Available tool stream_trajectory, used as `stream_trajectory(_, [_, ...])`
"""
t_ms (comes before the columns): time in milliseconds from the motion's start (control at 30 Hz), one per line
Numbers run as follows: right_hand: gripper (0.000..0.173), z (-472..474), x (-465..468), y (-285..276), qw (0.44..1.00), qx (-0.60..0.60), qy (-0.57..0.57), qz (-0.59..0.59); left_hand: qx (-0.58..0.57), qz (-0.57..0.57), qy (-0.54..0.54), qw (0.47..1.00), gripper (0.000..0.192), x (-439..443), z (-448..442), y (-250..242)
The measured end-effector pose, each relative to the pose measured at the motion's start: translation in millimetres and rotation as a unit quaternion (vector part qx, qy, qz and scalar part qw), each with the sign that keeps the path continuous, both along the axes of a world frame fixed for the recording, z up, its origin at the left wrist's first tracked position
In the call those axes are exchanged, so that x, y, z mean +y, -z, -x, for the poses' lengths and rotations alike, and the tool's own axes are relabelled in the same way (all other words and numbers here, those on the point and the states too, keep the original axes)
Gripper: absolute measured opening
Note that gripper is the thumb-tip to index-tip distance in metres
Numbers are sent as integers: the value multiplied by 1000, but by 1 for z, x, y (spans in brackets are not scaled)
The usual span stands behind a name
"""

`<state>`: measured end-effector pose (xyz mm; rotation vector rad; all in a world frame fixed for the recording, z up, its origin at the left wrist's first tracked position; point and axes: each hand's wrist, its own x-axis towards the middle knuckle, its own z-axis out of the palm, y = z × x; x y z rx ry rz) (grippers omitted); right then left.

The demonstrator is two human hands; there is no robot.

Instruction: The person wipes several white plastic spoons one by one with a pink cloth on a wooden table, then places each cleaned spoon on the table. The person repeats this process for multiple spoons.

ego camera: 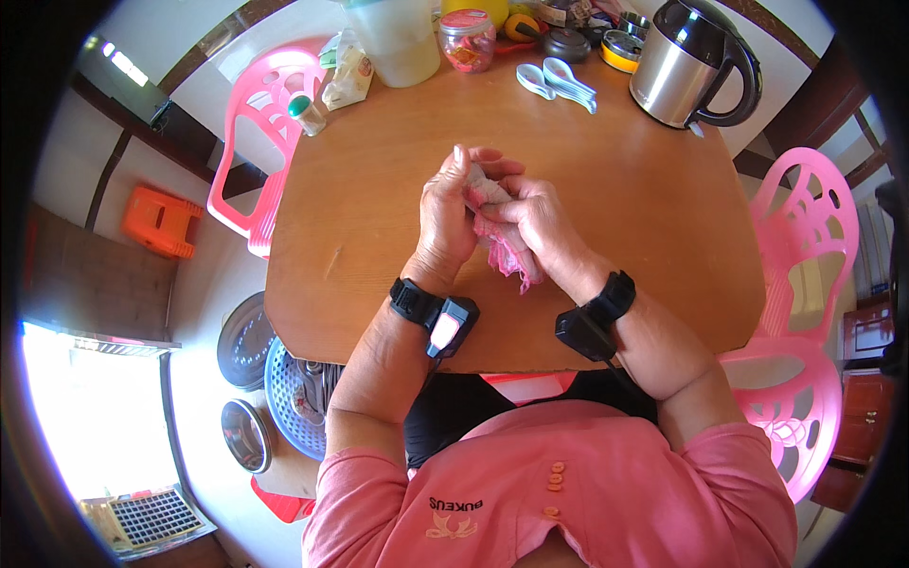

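Both hands meet over the middle of a brown wooden table (369,184), around a crumpled cloth (501,231) in pale grey and pink with a frilled pink edge. My left hand (447,209) has its thumb raised, and the cloth's upper end lies against its palm. My right hand (543,220) pinches the cloth between thumb and forefinger, and the frilled end hangs down beside its palm. Part of the cloth is hidden by the fingers. Each wrist wears a black strap with a small device.
Along the far edge stand a steel kettle (678,67), white spoons (561,82), a lidded candy jar (466,42), a translucent plastic pitcher (398,42) and a green-capped shaker (307,115). Pink plastic chairs (802,241) flank the table. A blue basket (284,405) is at lower left.
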<state>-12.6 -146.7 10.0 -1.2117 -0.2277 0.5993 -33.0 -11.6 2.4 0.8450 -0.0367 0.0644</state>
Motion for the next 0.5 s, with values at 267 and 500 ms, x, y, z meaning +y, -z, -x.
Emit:
stream_trajectory(267, [14,-7,-3,7,996,-59,64,-17,-2,-164,-2,986,49,-10,1,0])
stream_trajectory(500, [14,-39,-20,7,981,-1,172,-90,30,-201,-130,971,39,-10,0,8])
